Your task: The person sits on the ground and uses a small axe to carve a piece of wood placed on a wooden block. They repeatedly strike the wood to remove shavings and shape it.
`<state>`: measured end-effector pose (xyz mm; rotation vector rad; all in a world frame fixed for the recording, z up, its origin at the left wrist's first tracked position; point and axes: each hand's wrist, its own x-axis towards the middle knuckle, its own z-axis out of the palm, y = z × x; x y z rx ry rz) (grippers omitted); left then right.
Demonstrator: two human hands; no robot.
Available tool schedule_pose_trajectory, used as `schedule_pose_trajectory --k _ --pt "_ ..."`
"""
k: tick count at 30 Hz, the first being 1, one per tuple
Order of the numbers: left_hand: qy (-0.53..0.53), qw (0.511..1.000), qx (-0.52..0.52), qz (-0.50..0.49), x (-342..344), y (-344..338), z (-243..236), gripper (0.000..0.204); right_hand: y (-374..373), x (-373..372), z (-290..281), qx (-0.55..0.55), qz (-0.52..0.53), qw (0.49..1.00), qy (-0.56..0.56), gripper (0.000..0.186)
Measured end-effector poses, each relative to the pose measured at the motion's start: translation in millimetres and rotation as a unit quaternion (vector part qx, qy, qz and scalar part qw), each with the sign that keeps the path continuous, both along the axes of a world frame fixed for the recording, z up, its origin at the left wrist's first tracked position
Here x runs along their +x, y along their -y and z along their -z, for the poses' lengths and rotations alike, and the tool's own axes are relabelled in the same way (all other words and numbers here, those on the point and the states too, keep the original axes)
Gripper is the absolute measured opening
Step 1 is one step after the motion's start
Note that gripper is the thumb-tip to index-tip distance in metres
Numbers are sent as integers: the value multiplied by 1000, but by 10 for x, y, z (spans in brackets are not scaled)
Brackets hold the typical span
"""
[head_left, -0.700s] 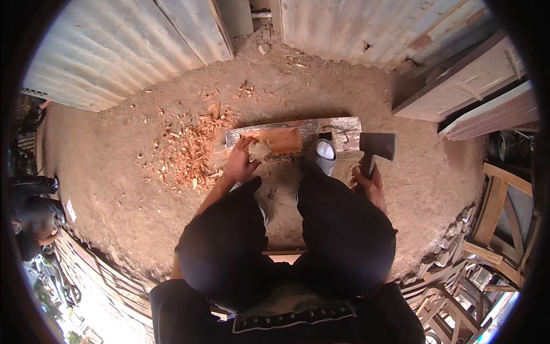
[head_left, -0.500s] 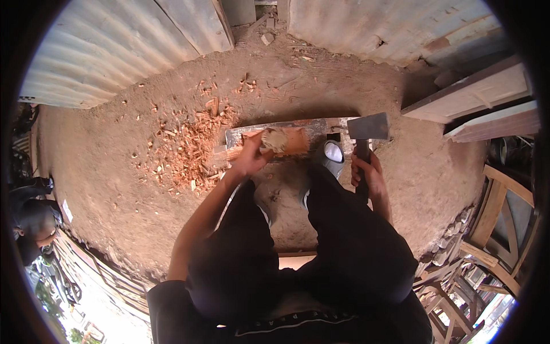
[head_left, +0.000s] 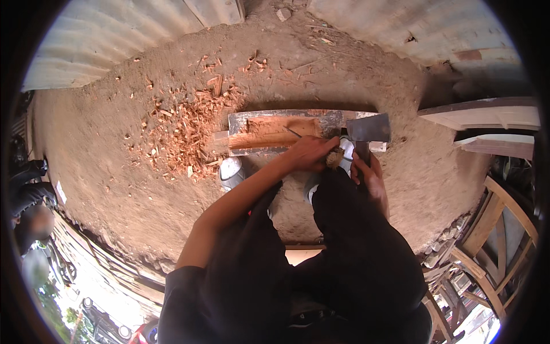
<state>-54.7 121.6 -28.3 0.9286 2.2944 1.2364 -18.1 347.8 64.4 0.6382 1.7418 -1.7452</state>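
My left hand [head_left: 312, 153] is closed round a chisel, whose thin blade [head_left: 293, 132] points up and left over the hollow. The frayed, pale end of its wooden handle [head_left: 334, 158] shows by my right knee. In my right hand [head_left: 371, 179] is an axe, gripped by its dark handle, with the broad grey head [head_left: 368, 128] uppermost. A long piece of timber [head_left: 332, 118] lies crosswise in front of my feet. Its dark, worn face has a long reddish hollow [head_left: 269, 136] cut into it. The axe head covers part of the timber's right end.
Reddish wood chips [head_left: 192, 129] are scattered on the dirt floor [head_left: 103, 166] left of the timber. My shoes [head_left: 231, 172] stand against its near side. Corrugated metal sheets [head_left: 132, 40] edge the far side. Wooden frames [head_left: 492, 229] are at right; a person [head_left: 31, 200] is at far left.
My left hand has moved right with the chisel, from over the hollow to near the axe, and the chisel's blade now shows. The axe stays in my right hand.
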Motion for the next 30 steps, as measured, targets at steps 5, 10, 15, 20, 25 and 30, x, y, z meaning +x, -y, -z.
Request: schedule_pose_trajectory --k 5,10,15,20,25,30 --pt "-37 998 -37 -42 183 327 1 59 -27 50 -11 -1 16 999 39 29" --pt "0 999 -46 27 30 591 -294 51 -88 153 107 -38 7 999 15 26" --pt "76 996 13 -36 -85 197 -201 41 -232 215 181 -4 -1 1000 9 30" --pt "34 999 5 2 -113 -117 133 37 -372 211 101 -6 13 999 37 29" --pt "15 998 -44 46 -221 6 206 51 -440 200 67 7 46 998 45 28" --pt "-17 999 2 -38 -173 141 258 47 -349 109 -23 -4 10 999 36 26"
